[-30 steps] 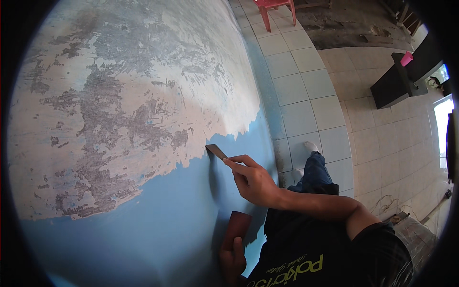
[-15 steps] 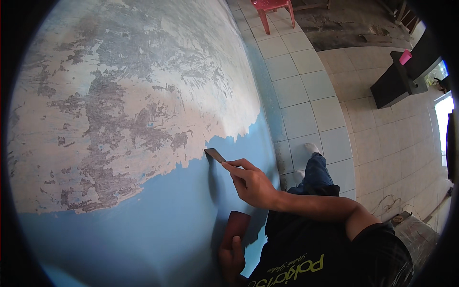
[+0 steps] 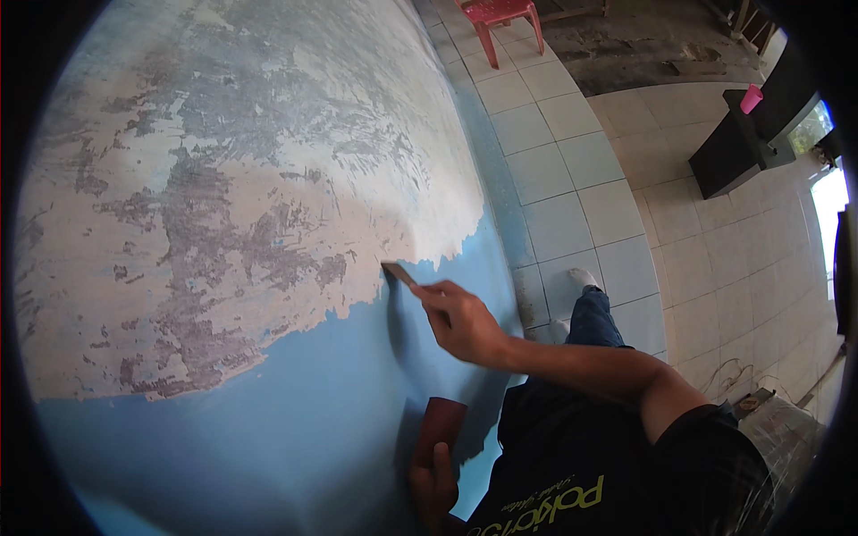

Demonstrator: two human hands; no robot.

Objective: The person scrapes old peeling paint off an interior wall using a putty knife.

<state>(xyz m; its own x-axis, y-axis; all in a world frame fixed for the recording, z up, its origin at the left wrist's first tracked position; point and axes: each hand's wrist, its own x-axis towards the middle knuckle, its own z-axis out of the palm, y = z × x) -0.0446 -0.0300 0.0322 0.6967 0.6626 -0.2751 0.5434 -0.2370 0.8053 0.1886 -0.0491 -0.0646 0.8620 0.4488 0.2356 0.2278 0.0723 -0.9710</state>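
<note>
My right hand (image 3: 463, 323) is closed round the handle of a scraper (image 3: 399, 272), a flat-bladed putty knife. Its blade tip meets the wall (image 3: 223, 447) where the blue paint borders a pale, bared area (image 3: 295, 223) with rough grey patches. A shadow of the tool and hand falls on the blue paint below. Lower down, close to my body, my left hand (image 3: 434, 482) grips a reddish-brown curved sheet (image 3: 441, 424) that looks like sandpaper. My left thumb lies over its lower end.
Along the wall's foot runs a tiled floor (image 3: 554, 170), and my foot in a pale sock (image 3: 583, 278) stands on it. A red plastic chair (image 3: 496, 12) is at the far end. To the right stands a dark piece of furniture (image 3: 728, 156) with a pink cup (image 3: 751, 98) on it.
My right hand and the scraper have shifted slightly upward in the picture, along the ragged paint edge. My left hand stays nearly in place with the reddish-brown sheet.
</note>
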